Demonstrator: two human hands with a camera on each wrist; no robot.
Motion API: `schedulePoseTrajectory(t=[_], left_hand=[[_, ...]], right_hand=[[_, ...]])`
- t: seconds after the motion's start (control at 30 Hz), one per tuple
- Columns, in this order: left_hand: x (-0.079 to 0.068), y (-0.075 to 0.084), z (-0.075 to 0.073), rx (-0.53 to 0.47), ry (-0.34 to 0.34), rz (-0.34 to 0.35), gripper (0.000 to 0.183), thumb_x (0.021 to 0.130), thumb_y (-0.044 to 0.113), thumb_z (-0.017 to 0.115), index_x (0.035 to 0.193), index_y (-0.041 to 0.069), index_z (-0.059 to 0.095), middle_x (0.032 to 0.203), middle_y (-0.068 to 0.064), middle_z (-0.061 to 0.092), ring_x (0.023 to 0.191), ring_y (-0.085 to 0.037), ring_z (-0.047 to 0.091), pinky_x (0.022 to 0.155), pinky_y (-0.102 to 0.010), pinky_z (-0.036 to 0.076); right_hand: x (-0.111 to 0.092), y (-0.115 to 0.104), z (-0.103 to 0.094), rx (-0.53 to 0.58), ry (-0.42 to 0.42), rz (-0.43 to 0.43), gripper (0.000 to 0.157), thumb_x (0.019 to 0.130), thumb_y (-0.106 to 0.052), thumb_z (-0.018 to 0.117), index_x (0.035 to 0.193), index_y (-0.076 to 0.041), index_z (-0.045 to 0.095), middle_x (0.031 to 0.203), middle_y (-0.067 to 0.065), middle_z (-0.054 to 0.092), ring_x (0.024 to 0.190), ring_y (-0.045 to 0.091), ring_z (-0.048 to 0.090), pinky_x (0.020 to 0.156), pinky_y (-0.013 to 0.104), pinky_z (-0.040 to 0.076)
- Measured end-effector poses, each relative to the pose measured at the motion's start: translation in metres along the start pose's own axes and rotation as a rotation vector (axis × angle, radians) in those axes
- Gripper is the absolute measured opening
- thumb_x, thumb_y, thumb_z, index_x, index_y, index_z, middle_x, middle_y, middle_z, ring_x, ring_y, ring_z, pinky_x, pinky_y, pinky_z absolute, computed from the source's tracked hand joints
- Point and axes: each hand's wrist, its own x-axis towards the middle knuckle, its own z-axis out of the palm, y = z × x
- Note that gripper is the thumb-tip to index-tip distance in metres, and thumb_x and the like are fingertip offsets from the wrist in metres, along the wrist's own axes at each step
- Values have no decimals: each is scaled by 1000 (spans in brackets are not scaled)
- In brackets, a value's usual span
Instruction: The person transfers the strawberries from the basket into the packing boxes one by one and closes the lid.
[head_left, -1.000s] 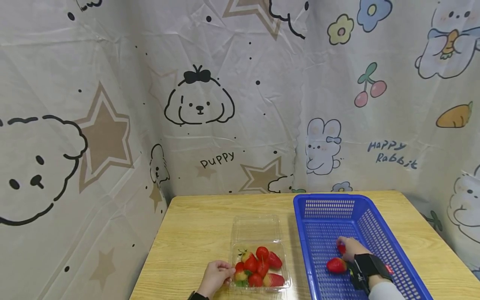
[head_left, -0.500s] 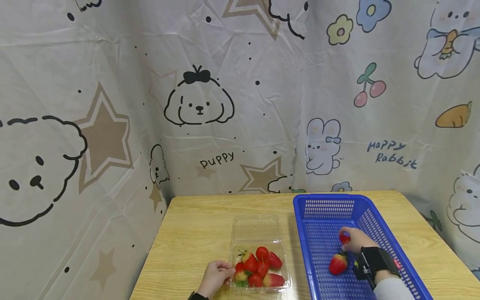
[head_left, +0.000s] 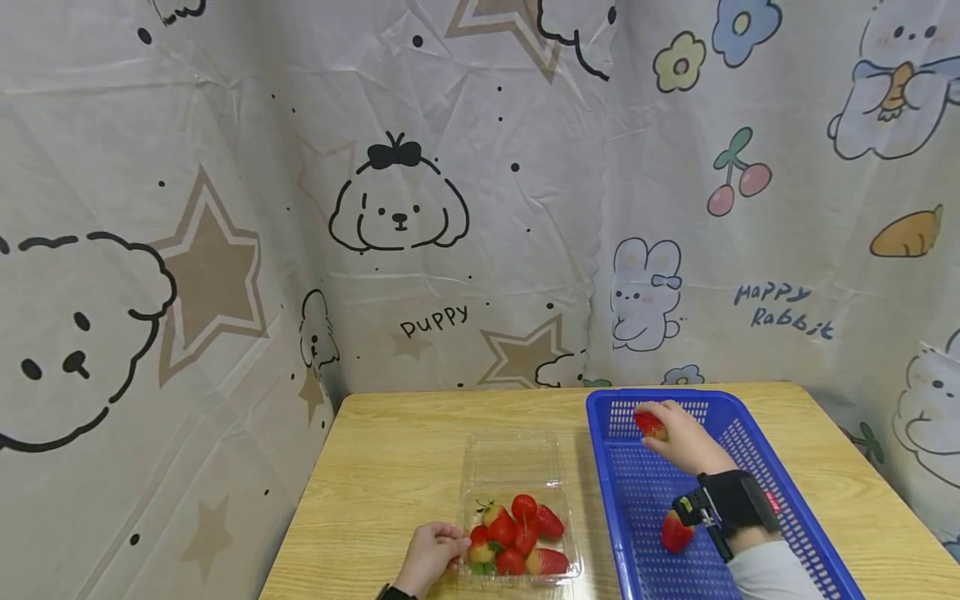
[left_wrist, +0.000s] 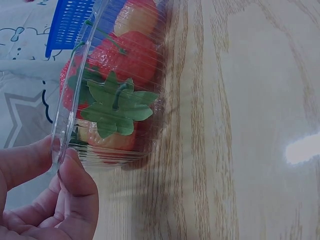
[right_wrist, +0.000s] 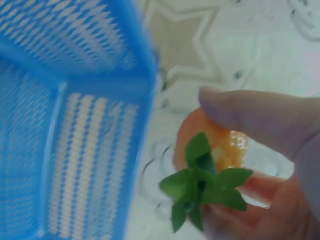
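My right hand [head_left: 681, 437] holds a strawberry [head_left: 650, 424] between thumb and fingers, raised above the far part of the blue basket [head_left: 609, 500]. Its green leaf cap [right_wrist: 200, 182] faces the right wrist camera. One more strawberry [head_left: 677, 533] lies in the basket, partly covered by the wrist strap in the head view. With thumb and forefinger, my left hand [head_left: 433, 552] pinches the rim of a clear plastic clamshell box [left_wrist: 67, 107]. Several strawberries [head_left: 517, 533] fill the box's near half, some with green leaves [left_wrist: 117, 105].
The clamshell's lid [head_left: 513, 457] lies folded back, away from me, on the wooden table [head_left: 390, 450]. The basket's raised left wall stands just right of the box. A printed curtain [head_left: 450, 275] hangs behind the table and along its left side.
My right hand has lifted the strawberry from the basket floor and moved it away from me and slightly left. The strawberry left in the basket has shifted a little. My left hand stays put.
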Motion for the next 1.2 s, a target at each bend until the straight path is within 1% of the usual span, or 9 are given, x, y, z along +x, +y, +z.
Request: schedulePoseTrajectory(t=[0.1, 0.2, 0.33, 0.47, 0.67, 0.8, 0.97, 1.07, 1.2], left_hand=[[0, 1, 1, 3, 2, -8, 13, 82, -1, 63, 89, -9, 56, 66, 0, 56, 53, -7, 51, 52, -22, 47], [1, 1, 2, 5, 2, -10, 14, 82, -1, 63, 90, -10, 56, 67, -1, 56, 53, -7, 52, 52, -22, 47], [1, 0, 2, 3, 5, -5, 13, 82, -1, 63, 89, -9, 56, 66, 0, 56, 53, -6, 52, 51, -22, 47], [1, -1, 2, 4, 9, -4, 12, 82, -1, 63, 88, -9, 56, 66, 0, 56, 53, -6, 51, 51, -21, 47], [2, -1, 2, 1, 8, -3, 12, 82, -2, 62, 88, -9, 56, 68, -1, 57, 53, -7, 51, 51, -22, 47], [2, -1, 1, 0, 9, -10, 11, 82, -2, 63, 87, -8, 56, 67, 0, 57, 53, -7, 51, 51, -22, 46], [1, 1, 1, 6, 16, -8, 11, 82, -1, 63, 86, -8, 56, 66, 0, 57, 53, -7, 51, 51, -22, 47], [0, 1, 1, 8, 17, -5, 10, 83, -1, 62, 86, -8, 56, 65, 0, 56, 53, -7, 51, 51, -22, 47], [0, 0, 1, -1, 14, 8, 9, 82, -1, 62, 86, -8, 56, 65, 1, 55, 52, -6, 51, 50, -21, 46]], right_hand=[[7, -17, 7, 17, 56, -101, 42, 78, -5, 70, 118, -3, 55, 104, 19, 53, 89, 31, 56, 73, 44, 52], [12, -34, 19, 23, 101, -197, 43, 78, -5, 71, 118, -5, 56, 106, 14, 53, 92, 28, 57, 73, 39, 53], [16, -55, 40, 21, 116, -318, 45, 77, -6, 72, 119, -9, 56, 108, 10, 53, 94, 24, 57, 73, 33, 53], [19, -74, 62, 35, 69, -423, 45, 78, -8, 72, 120, -12, 55, 109, 8, 53, 95, 20, 56, 75, 30, 52], [21, -96, 98, 66, -50, -558, 43, 79, -8, 70, 119, -12, 54, 110, 9, 52, 93, 20, 57, 74, 27, 52], [20, -104, 126, 52, -136, -586, 40, 80, -10, 70, 118, -11, 55, 109, 9, 52, 91, 17, 56, 75, 24, 50], [20, -108, 156, 4, -227, -558, 38, 81, -16, 70, 117, -14, 57, 106, 3, 54, 87, 9, 55, 73, 20, 49], [19, -111, 165, -35, -249, -566, 37, 81, -18, 70, 116, -15, 58, 105, 2, 55, 86, 8, 55, 72, 19, 49], [15, -114, 169, -35, -241, -602, 35, 79, -14, 71, 112, -12, 59, 103, 4, 55, 86, 10, 57, 73, 20, 49]])
